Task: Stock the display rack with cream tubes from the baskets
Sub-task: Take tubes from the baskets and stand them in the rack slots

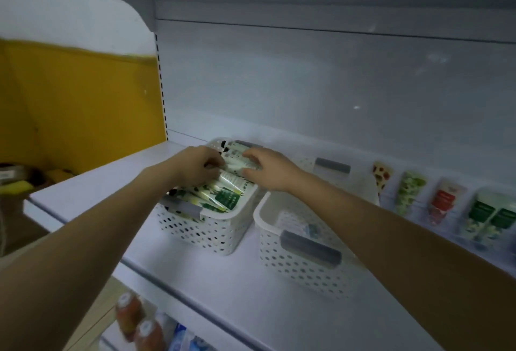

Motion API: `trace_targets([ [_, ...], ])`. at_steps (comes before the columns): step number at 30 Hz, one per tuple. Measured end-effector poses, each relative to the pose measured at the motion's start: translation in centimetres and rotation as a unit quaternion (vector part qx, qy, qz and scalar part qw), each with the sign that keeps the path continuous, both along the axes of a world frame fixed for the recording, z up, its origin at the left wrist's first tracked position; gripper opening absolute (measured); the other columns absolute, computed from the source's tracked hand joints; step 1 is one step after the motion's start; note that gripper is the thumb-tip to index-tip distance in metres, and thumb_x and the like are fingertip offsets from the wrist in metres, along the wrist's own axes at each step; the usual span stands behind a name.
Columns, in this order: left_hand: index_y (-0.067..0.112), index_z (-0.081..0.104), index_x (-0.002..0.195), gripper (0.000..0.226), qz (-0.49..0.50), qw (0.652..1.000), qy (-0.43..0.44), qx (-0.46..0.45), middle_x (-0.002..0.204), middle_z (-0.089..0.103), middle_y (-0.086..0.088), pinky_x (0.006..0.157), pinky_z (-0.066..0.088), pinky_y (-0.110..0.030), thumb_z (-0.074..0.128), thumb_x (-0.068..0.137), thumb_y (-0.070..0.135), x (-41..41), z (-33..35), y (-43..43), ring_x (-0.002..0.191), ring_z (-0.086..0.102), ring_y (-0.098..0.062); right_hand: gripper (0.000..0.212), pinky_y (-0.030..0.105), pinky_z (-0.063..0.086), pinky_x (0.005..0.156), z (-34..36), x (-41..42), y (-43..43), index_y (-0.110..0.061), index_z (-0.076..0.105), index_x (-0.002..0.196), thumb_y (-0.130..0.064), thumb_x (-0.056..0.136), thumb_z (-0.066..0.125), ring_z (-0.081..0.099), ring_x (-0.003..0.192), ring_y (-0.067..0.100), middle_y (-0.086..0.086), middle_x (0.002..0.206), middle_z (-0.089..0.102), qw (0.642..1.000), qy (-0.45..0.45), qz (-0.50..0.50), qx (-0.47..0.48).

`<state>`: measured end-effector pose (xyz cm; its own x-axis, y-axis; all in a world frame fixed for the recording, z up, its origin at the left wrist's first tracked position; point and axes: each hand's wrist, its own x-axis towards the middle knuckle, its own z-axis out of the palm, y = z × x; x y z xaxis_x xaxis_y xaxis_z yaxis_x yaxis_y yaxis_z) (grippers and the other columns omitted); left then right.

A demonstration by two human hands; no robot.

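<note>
Here, pick-up step: left hand [195, 164] and right hand [269, 169] each close their grip on cream tubes [223, 197] in the left basket [206, 232]; next, lift them across to the display rack [424, 218]

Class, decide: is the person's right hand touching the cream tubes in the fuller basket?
Touching. The head view shows the right hand, its fingers curled onto the topmost cream tubes in the fuller basket, with no gap.

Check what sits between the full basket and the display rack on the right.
Head view: a second white basket, almost empty, stands there; the right forearm crosses above it.
</note>
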<state>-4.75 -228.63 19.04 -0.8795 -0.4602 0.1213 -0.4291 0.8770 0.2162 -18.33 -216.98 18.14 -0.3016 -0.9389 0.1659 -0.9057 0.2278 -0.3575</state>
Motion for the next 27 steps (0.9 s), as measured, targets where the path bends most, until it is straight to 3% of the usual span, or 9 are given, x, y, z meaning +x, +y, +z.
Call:
trace_targets([
  [3, 0.017, 0.059, 0.12, 0.028, -0.014, 0.999, -0.032, 0.002, 0.104, 0.058, 0.001, 0.072, 0.031, -0.019, 0.052, 0.093, 0.019, 0.2, 0.3, -0.3, 0.084, 0.045, -0.01, 0.055, 0.034, 0.041, 0.099, -0.1, -0.6, -1.6, -0.018, 0.036, 0.14, -0.037, 0.091, 0.053, 0.047, 0.123, 0.024, 0.006, 0.14, 0.045, 0.996, 0.056, -0.03, 0.06],
  [6, 0.016, 0.057, 0.122, 0.031, -0.023, 0.998, -0.063, 0.014, 0.12, 0.058, -0.002, 0.08, 0.034, -0.017, 0.054, 0.092, 0.018, 0.0, 1.1, -0.4, 0.097, 0.051, -0.013, 0.05, 0.033, 0.043, 0.096, 0.1, -0.7, -2.3, -0.023, 0.042, 0.135, -0.038, 0.09, 0.055, 0.049, 0.12, 0.022, 0.002, 0.136, 0.049, 0.993, 0.088, -0.037, 0.076],
  [12, 0.016, 0.057, 0.123, 0.034, -0.031, 0.996, -0.076, 0.044, 0.123, 0.059, -0.004, 0.082, 0.035, -0.019, 0.06, 0.089, 0.019, 0.6, 1.7, -0.3, 0.097, 0.051, -0.012, 0.027, 0.028, 0.04, 0.074, 0.2, -0.3, -3.0, -0.025, 0.061, 0.114, -0.029, 0.087, 0.059, 0.055, 0.104, 0.02, 0.0, 0.12, 0.057, 0.992, 0.12, -0.034, 0.031],
  [14, 0.016, 0.056, 0.124, 0.035, -0.029, 0.996, -0.079, 0.031, 0.12, 0.06, -0.003, 0.08, 0.035, -0.02, 0.059, 0.089, 0.02, 0.8, 1.8, -0.2, 0.095, 0.051, -0.013, 0.023, 0.028, 0.04, 0.072, 0.1, -0.2, -3.1, -0.02, 0.064, 0.11, -0.025, 0.088, 0.058, 0.056, 0.099, 0.02, 0.001, 0.116, 0.059, 0.995, 0.09, -0.036, 0.004],
  [17, 0.014, 0.059, 0.12, 0.032, -0.023, 0.998, -0.06, -0.01, 0.116, 0.061, -0.004, 0.078, 0.036, -0.022, 0.059, 0.089, 0.017, 1.3, 2.1, -0.2, 0.097, 0.052, -0.018, 0.023, 0.029, 0.045, 0.079, 0.7, -0.5, -2.7, -0.011, 0.064, 0.11, -0.018, 0.089, 0.057, 0.058, 0.097, 0.021, 0.006, 0.113, 0.063, 0.989, -0.08, -0.068, -0.104],
  [19, 0.009, 0.061, 0.115, 0.027, -0.021, 0.999, -0.033, -0.02, 0.113, 0.062, -0.008, 0.078, 0.038, -0.024, 0.059, 0.088, 0.013, 1.7, 2.4, -0.5, 0.096, 0.054, -0.02, 0.024, 0.036, 0.05, 0.084, 1.5, -1.0, -2.2, -0.007, 0.061, 0.112, -0.015, 0.09, 0.056, 0.06, 0.097, 0.024, 0.011, 0.111, 0.063, 0.955, -0.225, -0.093, -0.171],
  [23, 0.003, 0.057, 0.115, 0.024, 0.022, 0.997, 0.042, 0.055, 0.106, 0.059, -0.009, 0.079, 0.041, -0.029, 0.051, 0.092, 0.01, 2.6, 3.7, 0.1, 0.091, 0.051, -0.018, 0.008, 0.033, 0.052, 0.08, 3.4, -2.0, 0.7, -0.009, 0.055, 0.099, -0.008, 0.092, 0.052, 0.059, 0.087, 0.022, 0.011, 0.098, 0.057, 0.838, -0.475, -0.085, -0.254],
  [25, 0.006, 0.055, 0.114, 0.021, 0.045, 0.982, 0.094, 0.156, 0.099, 0.056, -0.008, 0.074, 0.042, -0.029, 0.047, 0.094, 0.009, 2.8, 4.1, 1.1, 0.088, 0.051, -0.019, 0.004, 0.033, 0.052, 0.078, 4.2, -2.7, 2.8, -0.011, 0.053, 0.094, -0.009, 0.094, 0.05, 0.059, 0.079, 0.017, 0.007, 0.091, 0.057, 0.775, -0.545, -0.084, -0.309],
  [27, 0.007, 0.053, 0.109, 0.016, 0.061, 0.93, 0.172, 0.319, 0.092, 0.055, -0.009, 0.072, 0.046, -0.027, 0.044, 0.097, 0.01, 2.5, 4.5, 2.8, 0.081, 0.053, -0.017, 0.006, 0.029, 0.054, 0.066, 4.7, -3.6, 4.9, -0.011, 0.053, 0.095, -0.012, 0.096, 0.047, 0.06, 0.075, 0.015, 0.006, 0.088, 0.058, 0.691, -0.626, -0.079, -0.353],
])
